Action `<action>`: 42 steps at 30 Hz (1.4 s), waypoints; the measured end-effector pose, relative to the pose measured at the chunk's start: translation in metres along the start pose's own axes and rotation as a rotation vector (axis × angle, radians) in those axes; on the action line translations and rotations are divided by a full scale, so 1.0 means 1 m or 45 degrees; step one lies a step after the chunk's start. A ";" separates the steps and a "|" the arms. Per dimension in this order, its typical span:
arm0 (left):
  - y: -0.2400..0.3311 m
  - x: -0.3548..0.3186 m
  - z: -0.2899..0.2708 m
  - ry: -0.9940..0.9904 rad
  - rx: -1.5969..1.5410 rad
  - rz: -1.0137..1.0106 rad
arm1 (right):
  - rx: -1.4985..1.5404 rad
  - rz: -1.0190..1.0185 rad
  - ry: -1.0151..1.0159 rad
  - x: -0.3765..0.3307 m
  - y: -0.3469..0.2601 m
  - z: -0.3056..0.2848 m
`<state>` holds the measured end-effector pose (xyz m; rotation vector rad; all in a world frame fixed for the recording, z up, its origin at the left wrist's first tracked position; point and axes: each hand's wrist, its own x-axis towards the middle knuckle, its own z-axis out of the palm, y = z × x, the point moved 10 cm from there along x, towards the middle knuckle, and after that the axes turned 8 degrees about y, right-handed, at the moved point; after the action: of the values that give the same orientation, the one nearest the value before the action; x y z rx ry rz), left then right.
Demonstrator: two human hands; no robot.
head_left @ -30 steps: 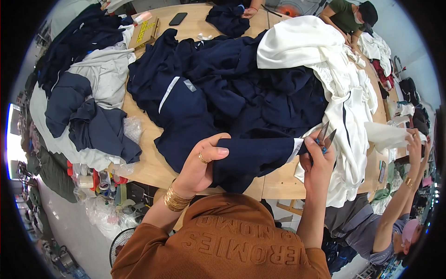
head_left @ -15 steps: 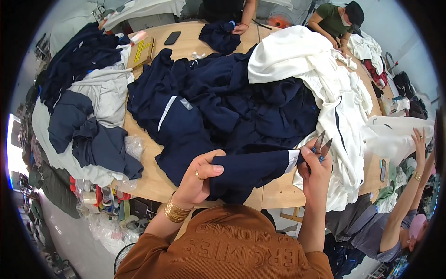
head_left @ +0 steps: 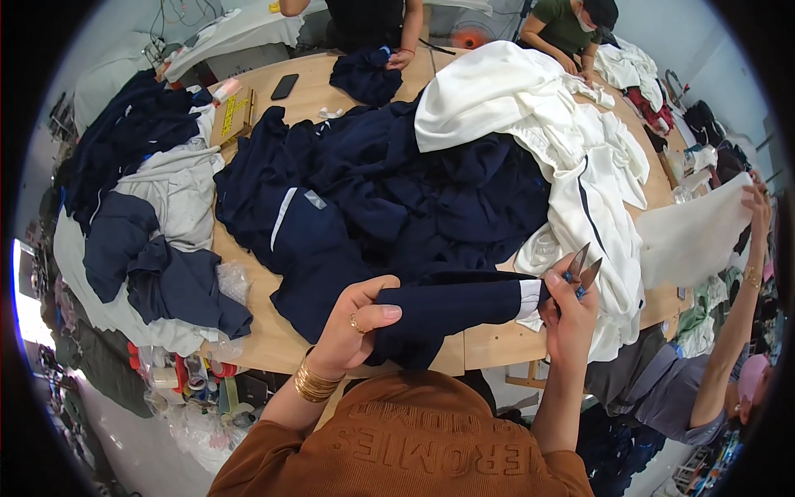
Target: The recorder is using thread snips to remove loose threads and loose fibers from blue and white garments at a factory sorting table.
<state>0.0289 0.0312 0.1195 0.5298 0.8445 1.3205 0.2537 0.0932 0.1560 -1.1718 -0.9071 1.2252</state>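
Note:
A strip of a navy garment (head_left: pixel 455 311) is stretched between my two hands, with a white band (head_left: pixel 531 298) near its right end. My left hand (head_left: pixel 358 321) is closed on the strip's left end, the thumb on top. In my right hand (head_left: pixel 571 311) the fingers pinch the other end beside the white band. The same hand also holds small thread snips (head_left: pixel 586 273), their blades apart and pointing up and away from the cloth. Beyond my hands lies a big heap of navy garments (head_left: pixel 389 182), one of which shows a white stripe.
White garments (head_left: pixel 530 99) cover the heap's right side. Grey and navy clothes (head_left: pixel 170 182) are piled at the left. A phone (head_left: pixel 285 87) and a box (head_left: pixel 234 121) lie on the wooden table (head_left: pixel 265 335). Co-workers handle cloth opposite; one at right lifts a white piece (head_left: pixel 696 232).
My hands keep their hold; the strip now looks flatter and sits slightly lower. The view has shifted a little. At right, the co-worker's white cloth is raised higher.

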 end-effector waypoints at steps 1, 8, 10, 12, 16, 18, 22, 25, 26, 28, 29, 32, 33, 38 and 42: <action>0.000 0.000 0.003 0.006 0.051 0.010 | 0.001 0.000 0.008 -0.001 0.000 -0.004; -0.002 -0.004 0.032 -0.095 0.172 0.068 | -0.012 -0.056 0.008 -0.003 -0.013 -0.030; -0.002 -0.005 0.039 -0.089 0.177 0.088 | -0.012 -0.060 -0.018 -0.001 -0.018 -0.035; -0.002 -0.007 0.047 -0.079 0.184 0.113 | 0.013 -0.074 -0.012 0.001 -0.024 -0.040; -0.005 -0.010 0.062 -0.038 0.186 0.142 | 0.037 -0.072 -0.035 0.008 -0.034 -0.051; -0.005 -0.010 0.072 -0.019 0.186 0.150 | 0.043 -0.059 -0.048 0.014 -0.038 -0.055; -0.009 -0.010 0.085 0.016 0.150 0.164 | 0.059 -0.056 -0.077 0.020 -0.044 -0.066; -0.011 -0.009 0.095 0.069 0.145 0.183 | 0.068 -0.004 -0.123 0.027 -0.040 -0.073; -0.012 -0.008 0.096 0.120 0.143 0.187 | 0.073 0.024 -0.125 0.028 -0.038 -0.073; -0.016 -0.005 0.099 0.150 0.135 0.199 | -0.060 -0.008 -0.116 0.033 -0.036 -0.077; -0.019 -0.003 0.094 0.197 0.118 0.206 | -0.186 -0.127 -0.185 0.038 -0.032 -0.073; -0.027 0.008 0.083 0.278 0.451 0.325 | -0.708 -0.661 -0.186 0.050 -0.004 -0.063; -0.032 0.012 0.080 0.318 0.422 0.315 | -0.654 -0.799 -0.234 0.039 -0.007 -0.053; -0.057 0.031 0.090 0.304 0.571 0.305 | -0.368 -0.730 -0.417 0.002 0.003 -0.032; -0.069 0.026 0.076 0.336 0.525 0.244 | -0.437 -0.721 -0.579 0.002 0.022 -0.020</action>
<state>0.1324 0.0520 0.1068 0.7843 1.3263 1.4153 0.2683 0.0907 0.1300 -0.8055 -1.7099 0.8919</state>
